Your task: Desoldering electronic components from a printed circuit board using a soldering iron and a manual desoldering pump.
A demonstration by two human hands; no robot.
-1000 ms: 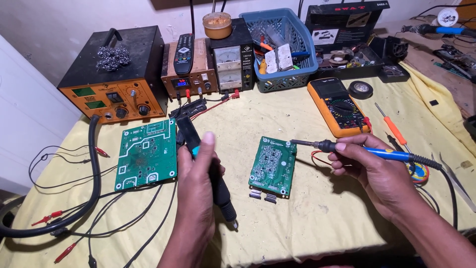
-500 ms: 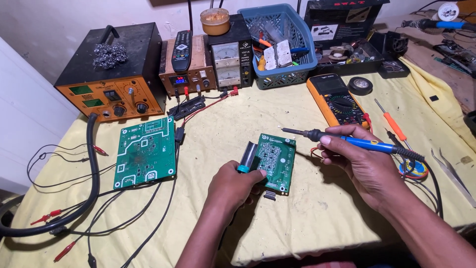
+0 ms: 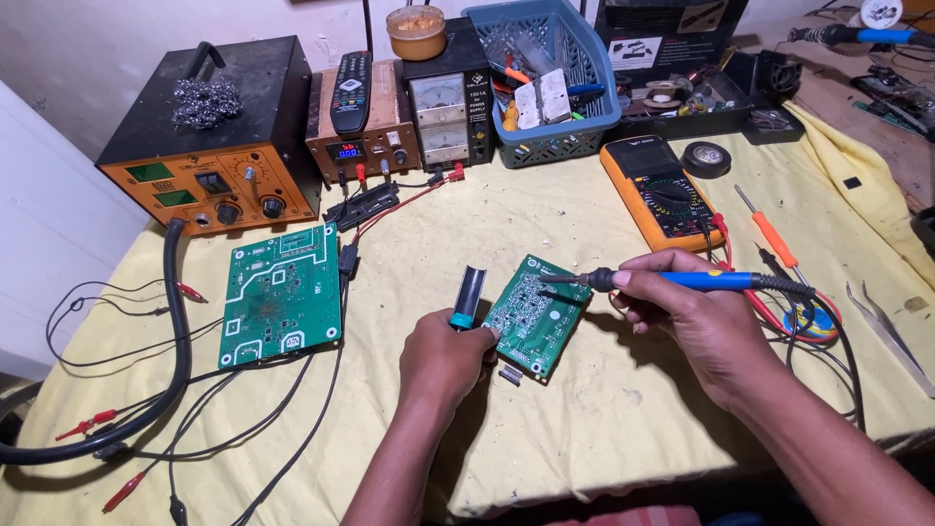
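A creased matt yellow cloth (image 3: 584, 429) covers the tabletop; the small circuit board (image 3: 538, 314) shows glossy green lacquer, the soldering iron (image 3: 682, 281) a smooth blue plastic grip and dull metal tip, the basket (image 3: 545, 146) perforated blue plastic, the steel wool (image 3: 205, 100) rough tangled metal

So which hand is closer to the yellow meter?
Right. The right hand holds the soldering iron just below the yellow meter; the left hand sits farther away, left of the small green board.
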